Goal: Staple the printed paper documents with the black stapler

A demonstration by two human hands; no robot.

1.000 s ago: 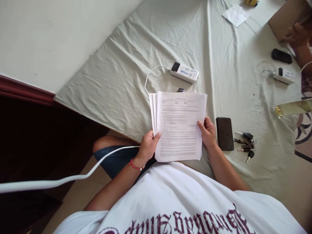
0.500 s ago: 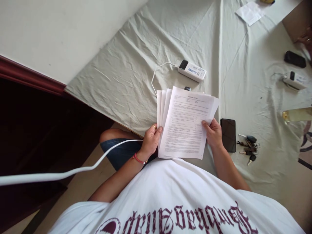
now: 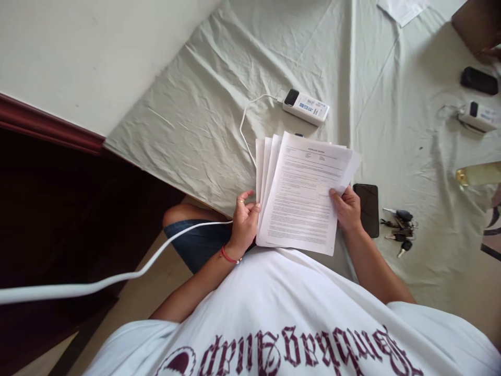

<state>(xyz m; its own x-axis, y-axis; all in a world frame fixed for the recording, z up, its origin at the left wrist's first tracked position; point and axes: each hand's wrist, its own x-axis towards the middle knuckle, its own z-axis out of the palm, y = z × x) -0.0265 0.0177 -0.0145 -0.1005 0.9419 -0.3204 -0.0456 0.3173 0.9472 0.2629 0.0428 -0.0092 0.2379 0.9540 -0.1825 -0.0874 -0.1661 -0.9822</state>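
View from above onto a bed covered by a creased pale grey-green sheet, which fills the centre and right of the frame; a plain off-white wall occupies the upper left, bordered below by a dark red wooden moulding and a deep shadowed area at left. At centre, a fanned stack of white printed paper sheets is held above the near edge of the bed. The left hand grips the stack's left edge, thumb against the front sheet and fingers curled behind; the right hand pinches the right edge of the top sheet between thumb and fingers. Just above the papers lies a white rectangular power bank with a thin white cable. Just right of the right hand rests a black smartphone, face up, and beside it a bunch of keys. At right lie a second white device and a small black object. A thick white cord crosses the lower left. The person's white printed T-shirt fills the bottom.
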